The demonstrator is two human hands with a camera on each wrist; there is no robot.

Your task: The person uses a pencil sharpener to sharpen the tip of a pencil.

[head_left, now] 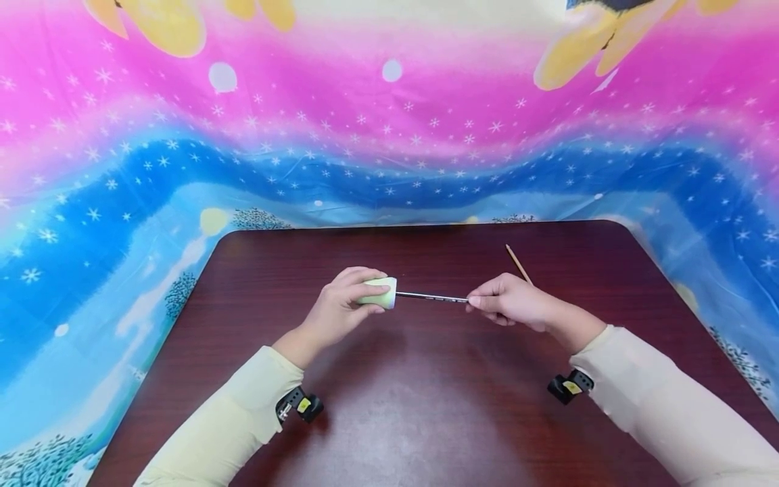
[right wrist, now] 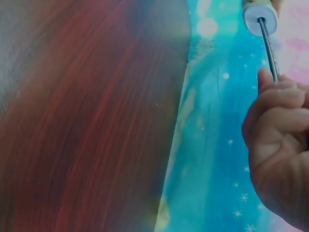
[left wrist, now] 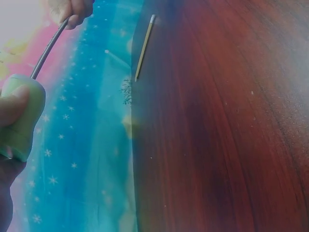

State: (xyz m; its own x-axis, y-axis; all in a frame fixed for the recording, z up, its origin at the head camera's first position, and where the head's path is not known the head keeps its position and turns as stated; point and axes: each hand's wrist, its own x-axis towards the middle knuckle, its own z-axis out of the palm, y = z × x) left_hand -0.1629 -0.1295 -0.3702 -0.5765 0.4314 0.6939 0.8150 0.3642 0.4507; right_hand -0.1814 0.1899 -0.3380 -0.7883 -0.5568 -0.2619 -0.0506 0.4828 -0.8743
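My left hand (head_left: pixel 337 302) grips a small light-green pencil sharpener (head_left: pixel 379 293), thumb and fingers around its sides. In the left wrist view the sharpener (left wrist: pixel 25 113) looks rounded, slightly narrowed at the middle. A dark, patterned pencil (head_left: pixel 431 296) runs from it to my right hand (head_left: pixel 514 302), which pinches the other end between thumb and fingers. The right wrist view shows the pencil (right wrist: pixel 270 50) in the hole of the sharpener's whitish end face (right wrist: pixel 253 20); its tip is hidden inside. Both hands are held above the table.
A yellow pencil (head_left: pixel 518 264) with a white end lies on the dark reddish-brown table (head_left: pixel 414 419), beyond my right hand. A printed pink and blue cloth (head_left: pixel 389 135) hangs around the table's back and sides. Each wrist wears a small black camera mount (head_left: pixel 571 386).
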